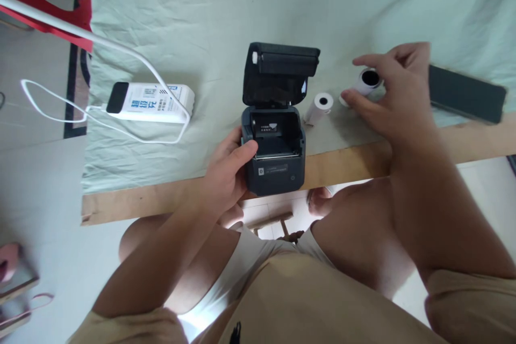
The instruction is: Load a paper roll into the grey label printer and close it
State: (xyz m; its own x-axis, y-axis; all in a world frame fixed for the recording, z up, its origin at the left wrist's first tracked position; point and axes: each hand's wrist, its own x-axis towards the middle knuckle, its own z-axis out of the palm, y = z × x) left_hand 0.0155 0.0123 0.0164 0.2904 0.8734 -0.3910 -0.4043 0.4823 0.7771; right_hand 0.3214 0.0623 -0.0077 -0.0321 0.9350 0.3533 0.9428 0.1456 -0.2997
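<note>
A dark portable thermal printer [275, 176] is at the table's front edge with its lid [278, 75] raised, and its paper bay shows no roll inside. My left hand [231, 164] grips the printer's left side, thumb on the rim of the bay. Just right of the printer, a small white paper roll [319, 110] stands on the cloth. My right hand [389, 88] is at a second, wider-cored white paper roll [364, 86]. Its thumb and forefinger are spread on either side of that roll; whether they touch it I cannot tell.
A white power bank [155, 102] with a looping white cable [133, 54] lies on the left of the green cloth [209, 11]. A dark phone [467, 94] lies beyond my right hand. The table's wooden edge [141, 201] runs above my knees. Something red [44, 8] is beside the table at far left.
</note>
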